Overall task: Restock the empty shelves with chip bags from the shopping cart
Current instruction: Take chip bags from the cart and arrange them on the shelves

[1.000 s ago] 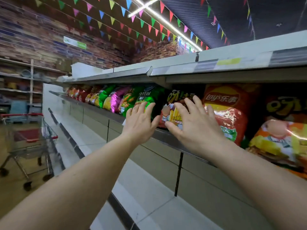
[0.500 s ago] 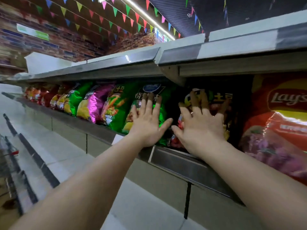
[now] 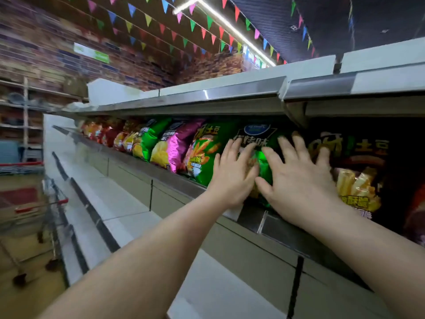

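While both arms reached up to the stocked shelf (image 3: 230,199), the left hand (image 3: 232,178) and right hand (image 3: 299,180) lay flat, fingers straight and spread, pressing a dark green chip bag (image 3: 259,143) (blue logo on top) standing between a lighter green bag (image 3: 207,153) and a dark bag (image 3: 354,171). Far left stood the shopping cart (image 3: 34,203).

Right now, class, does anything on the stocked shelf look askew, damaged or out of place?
Nothing stands out. The chip bags stand in a row, and both the left hand and right hand lie flat against the green bag.
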A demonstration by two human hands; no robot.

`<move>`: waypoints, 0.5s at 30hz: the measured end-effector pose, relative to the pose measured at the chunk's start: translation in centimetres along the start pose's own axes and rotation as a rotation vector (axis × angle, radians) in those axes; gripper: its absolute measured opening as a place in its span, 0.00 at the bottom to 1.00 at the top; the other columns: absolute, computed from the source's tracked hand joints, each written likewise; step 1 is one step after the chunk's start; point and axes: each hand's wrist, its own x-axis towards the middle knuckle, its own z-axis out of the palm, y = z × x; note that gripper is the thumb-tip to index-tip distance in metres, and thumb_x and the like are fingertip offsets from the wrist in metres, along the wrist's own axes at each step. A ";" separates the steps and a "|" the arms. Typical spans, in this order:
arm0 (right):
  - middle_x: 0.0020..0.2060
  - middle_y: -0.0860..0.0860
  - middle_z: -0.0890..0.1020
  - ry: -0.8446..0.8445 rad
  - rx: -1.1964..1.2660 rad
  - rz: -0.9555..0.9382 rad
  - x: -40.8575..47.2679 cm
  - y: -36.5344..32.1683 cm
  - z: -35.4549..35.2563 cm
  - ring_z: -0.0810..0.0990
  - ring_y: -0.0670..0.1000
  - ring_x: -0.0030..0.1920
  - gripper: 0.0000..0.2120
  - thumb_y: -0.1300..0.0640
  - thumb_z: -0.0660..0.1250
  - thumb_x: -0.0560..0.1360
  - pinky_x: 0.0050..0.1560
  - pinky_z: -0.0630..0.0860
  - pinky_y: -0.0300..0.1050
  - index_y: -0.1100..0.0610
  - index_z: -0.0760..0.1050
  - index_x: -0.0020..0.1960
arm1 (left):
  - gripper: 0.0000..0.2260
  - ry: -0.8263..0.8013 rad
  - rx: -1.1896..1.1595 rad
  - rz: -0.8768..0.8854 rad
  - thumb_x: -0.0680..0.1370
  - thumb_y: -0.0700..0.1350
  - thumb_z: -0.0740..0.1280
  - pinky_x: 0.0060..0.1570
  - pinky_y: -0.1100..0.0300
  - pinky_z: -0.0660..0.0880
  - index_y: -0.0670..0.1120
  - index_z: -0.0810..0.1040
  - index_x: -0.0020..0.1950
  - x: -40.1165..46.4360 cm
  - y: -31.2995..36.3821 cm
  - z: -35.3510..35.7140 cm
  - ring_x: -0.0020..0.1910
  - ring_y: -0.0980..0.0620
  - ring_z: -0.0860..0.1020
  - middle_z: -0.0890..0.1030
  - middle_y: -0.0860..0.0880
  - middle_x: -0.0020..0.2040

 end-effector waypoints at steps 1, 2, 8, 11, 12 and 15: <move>0.76 0.52 0.47 0.015 0.035 -0.044 0.1 -0.6 -0.1 0.40 0.55 0.76 0.27 0.43 0.48 0.79 0.71 0.46 0.63 0.49 0.48 0.75 | 0.23 0.015 0.027 -0.012 0.82 0.50 0.55 0.74 0.49 0.45 0.50 0.57 0.77 -0.4 -0.7 -0.4 0.77 0.50 0.45 0.52 0.47 0.78; 0.76 0.52 0.47 0.027 0.070 -0.079 0.3 -1.2 -0.2 0.40 0.54 0.76 0.26 0.43 0.48 0.80 0.71 0.44 0.63 0.49 0.49 0.75 | 0.23 0.024 0.073 -0.032 0.82 0.52 0.53 0.74 0.49 0.46 0.50 0.57 0.76 -0.9 -1.4 -0.9 0.77 0.49 0.47 0.53 0.47 0.78; 0.75 0.53 0.52 0.037 0.199 -0.188 1.7 -3.3 -0.2 0.42 0.55 0.76 0.26 0.46 0.52 0.79 0.72 0.46 0.61 0.52 0.52 0.74 | 0.24 0.042 0.294 -0.274 0.81 0.52 0.56 0.73 0.49 0.52 0.50 0.56 0.77 -3.9 -5.3 -4.4 0.76 0.47 0.54 0.57 0.45 0.77; 0.75 0.55 0.53 0.051 0.246 -0.212 1.9 -4.4 0.7 0.43 0.55 0.76 0.25 0.47 0.53 0.79 0.72 0.46 0.61 0.52 0.55 0.74 | 0.24 0.092 0.332 -0.337 0.81 0.52 0.56 0.73 0.51 0.53 0.49 0.57 0.77 -5.4 -6.5 -5.6 0.76 0.46 0.55 0.58 0.45 0.76; 0.75 0.55 0.54 0.046 0.263 -0.223 2.0 -4.8 0.9 0.44 0.55 0.76 0.25 0.47 0.54 0.79 0.72 0.47 0.61 0.53 0.55 0.73 | 0.24 0.089 0.338 -0.344 0.81 0.52 0.56 0.73 0.52 0.53 0.49 0.56 0.77 -6.0 -6.7 -5.8 0.76 0.47 0.54 0.58 0.45 0.77; 0.74 0.55 0.56 0.021 0.296 -0.258 2.6 -6.0 1.7 0.45 0.55 0.76 0.25 0.48 0.55 0.79 0.71 0.49 0.61 0.53 0.56 0.73 | 0.24 0.063 0.364 -0.365 0.82 0.51 0.55 0.73 0.55 0.51 0.49 0.55 0.77 -6.9 -7.6 -6.5 0.76 0.48 0.54 0.56 0.46 0.77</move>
